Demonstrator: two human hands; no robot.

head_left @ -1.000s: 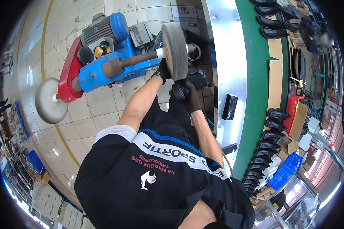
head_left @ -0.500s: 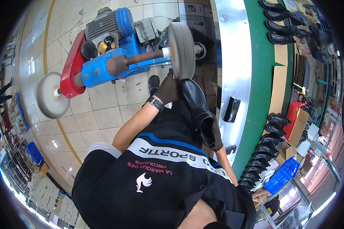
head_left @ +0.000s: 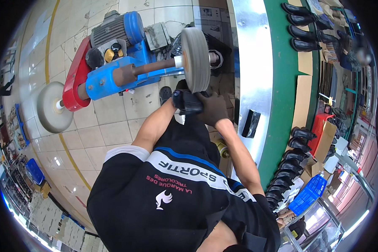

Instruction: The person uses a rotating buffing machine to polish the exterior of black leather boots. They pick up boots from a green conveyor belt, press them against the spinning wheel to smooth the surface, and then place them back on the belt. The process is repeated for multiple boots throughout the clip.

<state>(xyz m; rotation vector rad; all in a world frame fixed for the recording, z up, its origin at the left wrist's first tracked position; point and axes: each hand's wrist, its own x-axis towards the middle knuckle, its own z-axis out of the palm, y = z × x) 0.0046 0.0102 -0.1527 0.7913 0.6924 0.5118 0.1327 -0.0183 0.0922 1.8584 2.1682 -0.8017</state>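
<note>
A black leather boot (head_left: 190,103) is held just under the near edge of a large grey buffing wheel (head_left: 196,61), with its opening turned toward the left. My right hand (head_left: 214,110), in a dark brown glove, grips the boot from its right side. At the boot's left is my left hand (head_left: 181,85), also gloved. The boot hides most of its fingers, though it appears to hold the far side. The boot's upper end lies close against or touching the wheel's lower rim; the exact contact is hidden.
The wheel's shaft runs left to a blue machine body (head_left: 109,77) with a motor (head_left: 113,31) and a red belt guard (head_left: 76,73). A second pale wheel (head_left: 54,107) stands further left. On the right are a metal-topped ledge (head_left: 254,63), a green bench (head_left: 281,84) and several black boots (head_left: 304,44).
The boot has turned from lying lengthwise toward me to lying crosswise, its opening now leftward. My right hand has moved up and left, near the wheel; my left wrist has shifted slightly.
</note>
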